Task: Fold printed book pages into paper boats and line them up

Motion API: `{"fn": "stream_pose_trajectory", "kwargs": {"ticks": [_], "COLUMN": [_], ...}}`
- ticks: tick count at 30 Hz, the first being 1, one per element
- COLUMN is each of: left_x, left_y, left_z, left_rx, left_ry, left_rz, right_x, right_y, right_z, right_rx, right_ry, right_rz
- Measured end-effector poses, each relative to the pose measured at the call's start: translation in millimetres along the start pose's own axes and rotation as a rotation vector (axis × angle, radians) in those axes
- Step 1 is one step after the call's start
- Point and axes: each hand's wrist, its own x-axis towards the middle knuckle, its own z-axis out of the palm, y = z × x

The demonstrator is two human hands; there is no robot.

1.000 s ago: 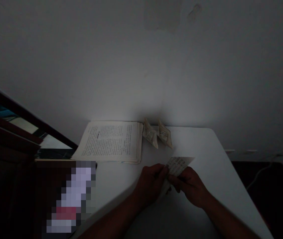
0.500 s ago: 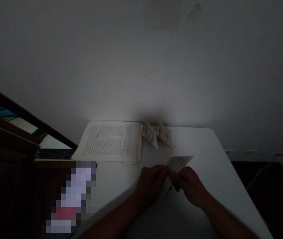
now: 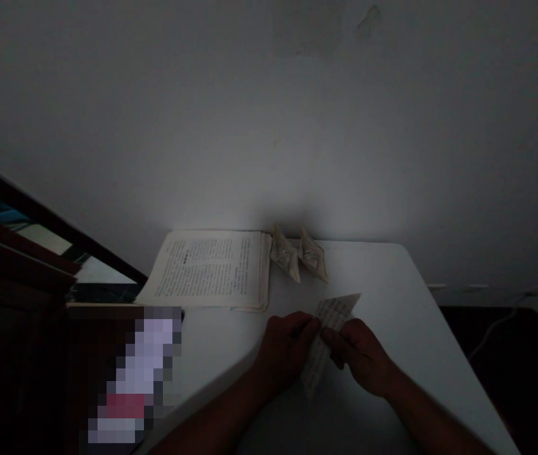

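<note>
"So, what are the hands up to on your feed?"

"From back here I see the left hand [image 3: 284, 347] pinching a folded sheet [image 3: 334, 309] between thumb and fingers, the right hand [image 3: 364, 357] pinching it just beside, above the near part of the desk [image 3: 368, 268]."

"Anything legible?"

"Rows of small print on the sheet, too dim for me to read. Beyond it stand two folded paper shapes [image 3: 286, 256], pointed at both ends; just left of them lies a stack of printed pages [image 3: 209, 268], its dense columns equally unreadable."

"And the surface, the room?"

"White desk, rounded far corner, against a pale wall [image 3: 203, 139] marked by patches up high. Left, a dark rail [image 3: 60, 221] slants down; right, I catch a thin cable [image 3: 492, 327] in shadow."
</note>
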Motion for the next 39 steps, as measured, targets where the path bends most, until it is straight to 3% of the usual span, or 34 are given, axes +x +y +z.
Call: {"fn": "stream_pose_trajectory", "kwargs": {"ticks": [7, 15, 26, 39], "left_x": [1, 7, 6, 8], "left_y": [-2, -9, -20, -17], "left_z": [-0.3, -0.9, 1.5, 1.5], "left_rx": [-0.228, -0.579, -0.636, -0.700], "left_ry": [-0.025, -0.131, -0.173, -0.153], "left_rz": [-0.014, -0.164, -0.175, -0.248], "right_x": [0, 1, 1, 0], "right_y": [1, 2, 1, 5], "right_z": [0, -1, -1, -1], "right_rx": [-0.006, 0.043, 0.088, 0.077], "right_ry": [0.052, 0.081, 0.062, 0.071], "right_rz": [-0.039, -0.029, -0.021, -0.025]}}
